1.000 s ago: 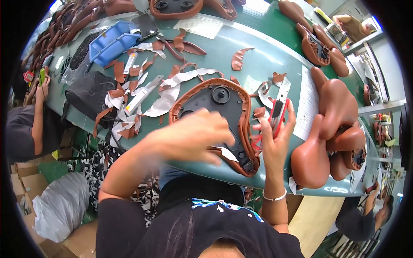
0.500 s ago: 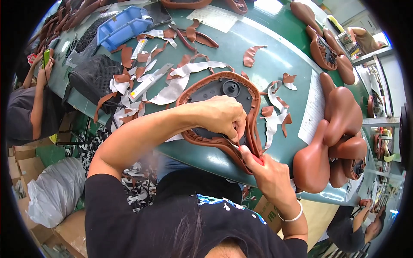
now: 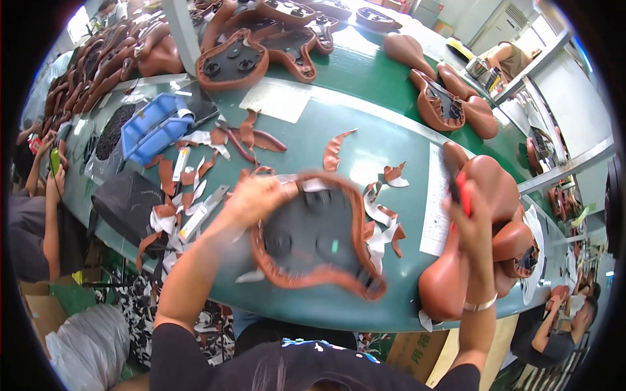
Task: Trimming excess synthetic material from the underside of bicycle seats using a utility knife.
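Observation:
A brown bicycle saddle (image 3: 310,238) is tilted above the green table, with its black underside toward me and its narrow nose to the lower right. My left hand (image 3: 257,201) is closed on its far-left rim. Both hand and saddle are smeared by motion. To the right, my right hand (image 3: 475,218) is closed round a red-and-black hand tool (image 3: 463,193), apart from the saddle. Blur hides the tool's exact kind. Behind and beside that hand lies a pile of finished-looking brown saddles (image 3: 443,287).
Brown and white trimmings (image 3: 385,228) lie about the table (image 3: 313,140). Red-handled pliers (image 3: 242,146), a utility knife (image 3: 205,212), a blue bin (image 3: 156,127) and a black mesh bag (image 3: 127,205) stand or lie at left. More saddles (image 3: 235,62) line the back. Co-workers sit at both sides.
My left hand has shifted to the saddle's far-left rim, and the saddle is turned and lifted. The right hand has moved off it to the right with the tool. The view has tilted up.

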